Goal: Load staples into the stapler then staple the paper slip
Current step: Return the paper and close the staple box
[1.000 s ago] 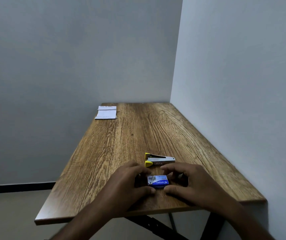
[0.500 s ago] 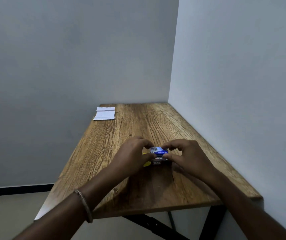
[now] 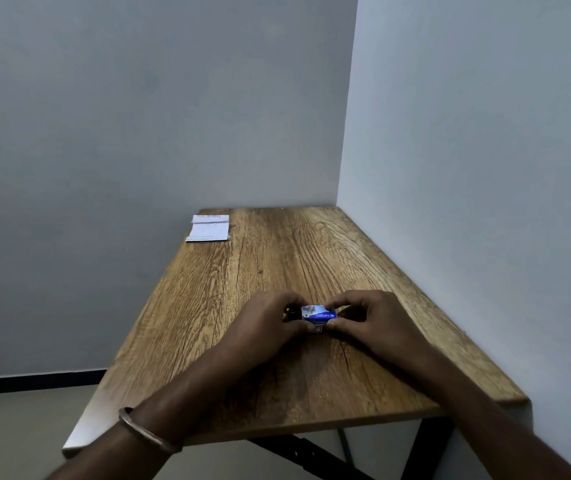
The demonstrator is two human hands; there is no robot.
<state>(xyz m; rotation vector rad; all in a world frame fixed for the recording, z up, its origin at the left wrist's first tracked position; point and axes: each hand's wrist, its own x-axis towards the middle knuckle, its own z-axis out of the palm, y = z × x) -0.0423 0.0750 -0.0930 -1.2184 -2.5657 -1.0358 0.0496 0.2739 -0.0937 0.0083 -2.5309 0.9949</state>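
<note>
2 hands meet mid-table: left hand (image 3: 270, 320) and right hand (image 3: 374, 320) both pinch the blue staple box (image 3: 318, 314), raised just above the table (image 3: 260, 271). Stapler hidden behind them. Paper slip (image 3: 209, 228) lies at far left edge, well apart; right edge meets wall. Since 0.5 s ago, little has shifted.

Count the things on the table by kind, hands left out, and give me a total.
Blue staple box, pinched between left hand and right hand: 1
Paper slip, far left corner of the table: 1
Stapler, barely seen behind the box: 1
Total: 3
</note>
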